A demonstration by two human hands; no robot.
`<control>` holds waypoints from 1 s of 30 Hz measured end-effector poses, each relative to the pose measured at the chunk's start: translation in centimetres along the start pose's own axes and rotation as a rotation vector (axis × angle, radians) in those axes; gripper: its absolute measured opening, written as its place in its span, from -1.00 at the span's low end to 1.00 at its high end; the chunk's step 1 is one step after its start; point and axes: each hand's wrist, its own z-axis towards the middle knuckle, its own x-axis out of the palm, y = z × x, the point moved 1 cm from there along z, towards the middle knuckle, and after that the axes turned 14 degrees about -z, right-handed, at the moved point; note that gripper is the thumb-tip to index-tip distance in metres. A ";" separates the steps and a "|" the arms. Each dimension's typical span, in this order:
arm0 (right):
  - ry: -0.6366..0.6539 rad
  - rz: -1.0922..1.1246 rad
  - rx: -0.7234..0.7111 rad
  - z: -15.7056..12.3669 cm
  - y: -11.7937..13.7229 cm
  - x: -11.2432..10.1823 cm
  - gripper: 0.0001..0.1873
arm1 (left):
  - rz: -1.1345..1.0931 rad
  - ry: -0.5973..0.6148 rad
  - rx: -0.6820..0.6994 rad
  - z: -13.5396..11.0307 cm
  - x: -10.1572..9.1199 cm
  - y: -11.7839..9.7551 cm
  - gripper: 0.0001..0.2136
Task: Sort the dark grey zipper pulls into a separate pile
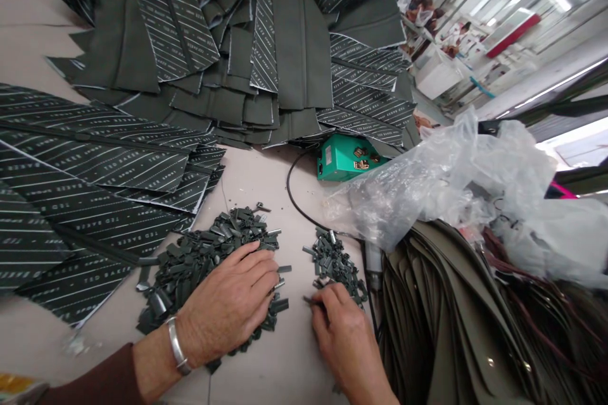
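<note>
My left hand [228,297], with a metal bracelet [178,346] on the wrist, lies over the right side of a large heap of small dark tabs [194,259]. Its fingers are curled close together; the thumb is hidden, and dark, shiny bits show by the fingertips. My right hand [344,335] pinches a small dark tab [310,300] between thumb and forefinger. It is at the near edge of a smaller heap of similar tabs [335,259]. Some pieces in both heaps have a metallic shine.
Cut dark fabric panels [304,44] are piled at the back, with striped, lettered panels [95,152] at left. A green box [349,158] bears brass-coloured parts beside a black cable [294,196]. Clear plastic [418,171] covers part of the stacked olive pieces [441,304] at right.
</note>
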 end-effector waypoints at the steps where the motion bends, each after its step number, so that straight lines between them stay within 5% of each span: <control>1: -0.004 -0.021 0.010 -0.4 -0.3 -0.1 -0.73 | 0.001 0.001 0.002 0.0 0.0 0.0 -0.86; 7: -0.072 0.121 -0.139 -0.9 1.3 0.3 -0.69 | -0.016 0.016 -0.016 0.0 0.0 0.1 -0.84; 13: -0.051 0.069 -0.109 0.4 3.9 1.1 -0.76 | -0.019 0.020 -0.005 0.0 -0.3 -0.2 -0.86; 30: -0.153 0.164 -0.175 -0.3 1.5 1.5 -0.90 | 0.013 0.027 -0.014 0.1 -0.3 -0.2 -0.84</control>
